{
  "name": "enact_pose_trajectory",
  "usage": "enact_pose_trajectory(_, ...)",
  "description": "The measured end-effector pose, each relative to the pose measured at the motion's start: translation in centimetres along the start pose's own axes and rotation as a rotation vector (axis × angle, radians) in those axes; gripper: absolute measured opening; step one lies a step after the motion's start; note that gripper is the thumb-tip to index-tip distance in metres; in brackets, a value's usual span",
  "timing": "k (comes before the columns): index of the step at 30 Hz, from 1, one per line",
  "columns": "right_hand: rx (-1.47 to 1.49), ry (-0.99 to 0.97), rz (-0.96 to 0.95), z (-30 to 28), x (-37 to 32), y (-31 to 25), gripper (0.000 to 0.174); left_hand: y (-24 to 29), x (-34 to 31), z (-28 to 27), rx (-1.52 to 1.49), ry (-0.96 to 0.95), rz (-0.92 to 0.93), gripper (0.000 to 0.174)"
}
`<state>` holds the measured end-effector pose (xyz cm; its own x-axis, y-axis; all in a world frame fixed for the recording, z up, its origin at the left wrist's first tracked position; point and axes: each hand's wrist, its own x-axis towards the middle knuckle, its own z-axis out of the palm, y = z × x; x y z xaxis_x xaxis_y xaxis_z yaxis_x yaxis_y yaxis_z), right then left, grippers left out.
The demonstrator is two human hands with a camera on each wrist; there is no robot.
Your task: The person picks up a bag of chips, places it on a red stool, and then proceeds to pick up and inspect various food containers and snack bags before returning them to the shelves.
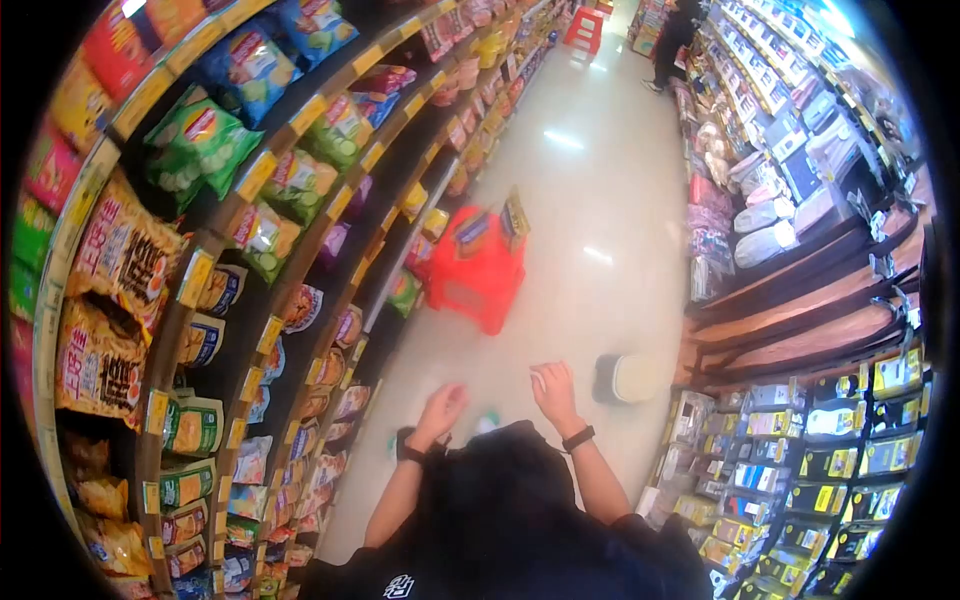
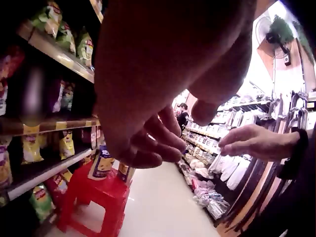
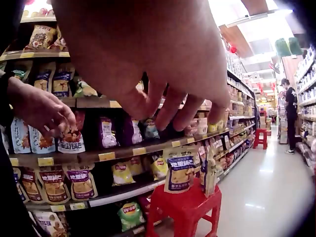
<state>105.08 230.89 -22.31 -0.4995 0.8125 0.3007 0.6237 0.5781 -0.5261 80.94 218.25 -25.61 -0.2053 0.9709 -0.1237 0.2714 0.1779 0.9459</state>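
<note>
My left hand [image 1: 443, 411] hangs in front of me beside the snack shelves with nothing in it, its fingers loosely bent in the left wrist view. To its right, my right hand [image 1: 555, 390] is also bare, fingers relaxed and slightly curled. Ahead of both hands stands a red plastic stool [image 1: 480, 268], apart from them. On its seat two snack pouches stand upright: one with a dark blue label [image 3: 179, 173] facing the right wrist camera, the other pouch [image 3: 210, 170] turned nearly edge-on beside it.
Snack shelves [image 1: 235, 195] run along the left, with chip bags [image 1: 203, 143] and pouches. Packaged goods [image 1: 770, 440] and hanging belts [image 1: 800, 330] line the right. A pale low stool [image 1: 632, 378] stands on the floor right of me. Farther up the aisle are another red stool [image 3: 260, 138] and a person [image 3: 290, 113].
</note>
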Motion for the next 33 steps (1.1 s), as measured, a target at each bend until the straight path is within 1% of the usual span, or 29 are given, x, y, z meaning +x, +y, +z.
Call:
enact_pose_trajectory(3, 0.039, -0.054, 0.068, -0.1, 0.2, 2.3, 0.016, 1.4, 1.5, 1.4, 0.006, -0.100, -0.045, 0.034)
enact_pose_trajectory(6, 0.048, -0.076, 0.029, 0.8, 1.2, 4.2, 0.009, 1.8, 2.9, 2.0, 0.080, -0.178, -0.164, 0.034)
enact_pose_trajectory(7, 0.070, -0.075, 0.037, 1.2, 1.8, 4.8, 0.009, 1.4, 3.4, 2.2, 0.066, -0.180, -0.113, 0.035)
enact_pose_trajectory(9, 0.112, -0.070, 0.066, 2.3, 2.9, 5.8, 0.008, 0.6, 4.7, 2.8, 0.035, -0.177, -0.082, 0.036)
enact_pose_trajectory(13, 0.123, -0.093, 0.121, 2.9, 6.3, 8.1, 0.011, 1.0, 9.9, 2.9, 0.070, -0.307, -0.132, 0.032)
enact_pose_trajectory(14, 0.118, -0.103, 0.135, 3.1, 7.1, 8.7, 0.012, 1.3, 11.6, 3.1, 0.084, -0.309, -0.103, 0.031)
enact_pose_trajectory(15, 0.111, -0.110, 0.153, 3.1, 7.9, 9.1, 0.014, 1.7, 13.3, 2.9, 0.063, -0.327, -0.116, 0.031)
enact_pose_trajectory(17, 0.136, -0.099, 0.223, 2.9, 9.3, 9.8, 0.016, 4.0, 16.6, 3.2, 0.001, -0.355, -0.139, 0.031)
enact_pose_trajectory(18, 0.146, -0.096, 0.241, 2.7, 10.4, 10.6, 0.017, 4.6, 18.4, 3.3, 0.035, -0.397, -0.190, 0.034)
enact_pose_trajectory(21, 0.093, -0.155, 0.223, 3.1, 13.4, 12.9, 0.019, 0.0, 21.8, 5.1, 0.112, -0.320, -0.064, 0.035)
enact_pose_trajectory(24, 0.153, -0.220, 0.292, 2.9, 17.8, 14.0, 0.020, 0.4, 25.2, 4.6, 0.009, -0.353, -0.169, 0.037)
enact_pose_trajectory(27, 0.126, -0.299, 0.200, 4.0, 22.2, 16.0, 0.025, 1.9, 28.4, 3.2, -0.031, -0.370, -0.349, 0.041)
enact_pose_trajectory(30, 0.069, -0.313, 0.121, 6.2, 26.2, 18.7, 0.032, -0.3, 30.6, 2.6, 0.123, -0.374, -0.152, 0.043)
enact_pose_trajectory(33, 0.021, -0.353, 0.051, 6.7, 31.0, 19.3, 0.036, -0.3, 33.2, 2.9, 0.213, -0.436, -0.234, 0.045)
